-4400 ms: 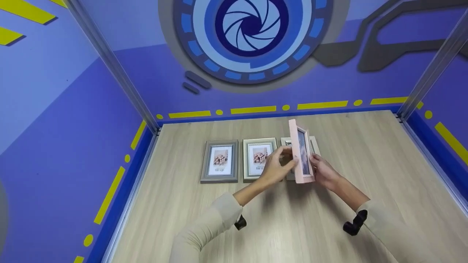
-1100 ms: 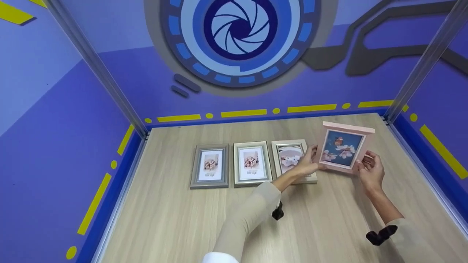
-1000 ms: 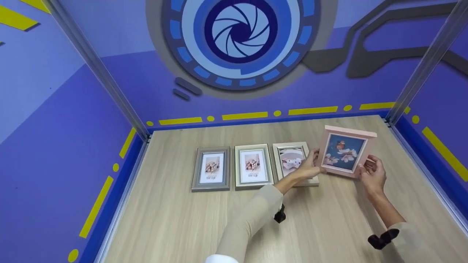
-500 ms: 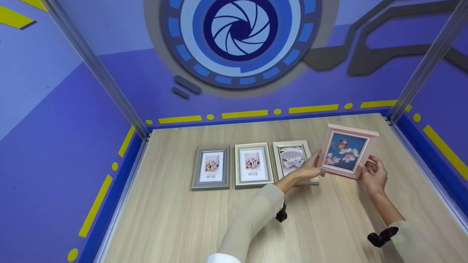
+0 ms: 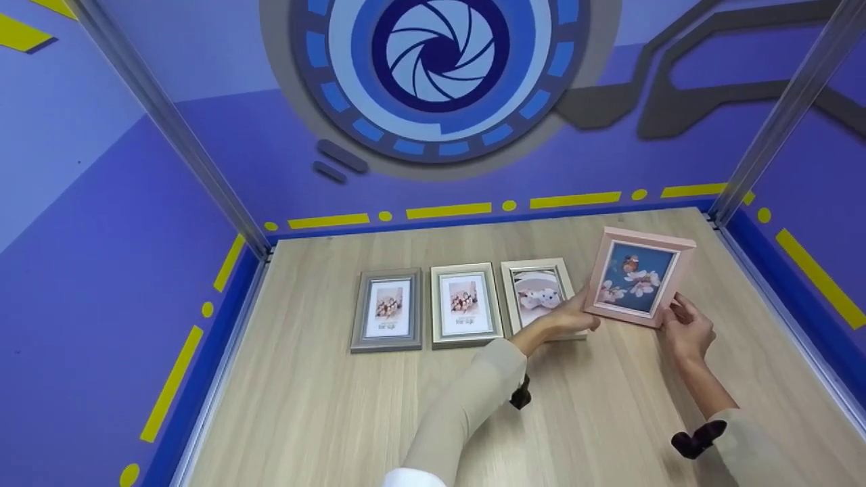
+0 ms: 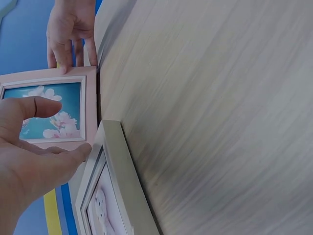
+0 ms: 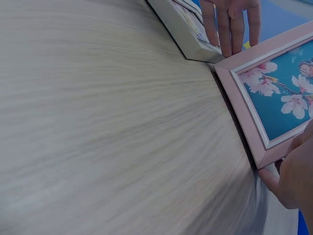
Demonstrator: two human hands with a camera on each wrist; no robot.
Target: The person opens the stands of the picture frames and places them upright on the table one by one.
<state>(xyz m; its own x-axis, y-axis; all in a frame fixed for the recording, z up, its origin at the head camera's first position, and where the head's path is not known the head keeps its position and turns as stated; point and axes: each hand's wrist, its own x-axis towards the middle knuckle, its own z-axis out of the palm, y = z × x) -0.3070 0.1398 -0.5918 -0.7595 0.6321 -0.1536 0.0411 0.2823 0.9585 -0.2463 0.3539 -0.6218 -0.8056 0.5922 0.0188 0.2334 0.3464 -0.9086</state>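
"Saw what, head view?"
"Found a flower picture [image 5: 639, 281] inside the upright pink frame [image 5: 622, 315], right of three other frames [image 5: 436, 308]."
"Left wrist?"
"Saw the left hand [image 6: 34, 164] loosely spread beside it."
"Right wrist?"
"Saw the right hand [image 7: 296, 171] pinching its corner."

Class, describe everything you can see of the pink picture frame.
The pink picture frame is rectangular and taller than wide, with a smooth, painted-looking border and white inner trim; its material could be wood or plastic. Inside, pale pink blossoms and a butterfly show against blue. Held roughly upright, facing the wearer, it is right of the cream picture frame. The left hand touches its left edge, and the right hand holds its lower right corner. Whether its lower edge touches the tabletop is unclear.
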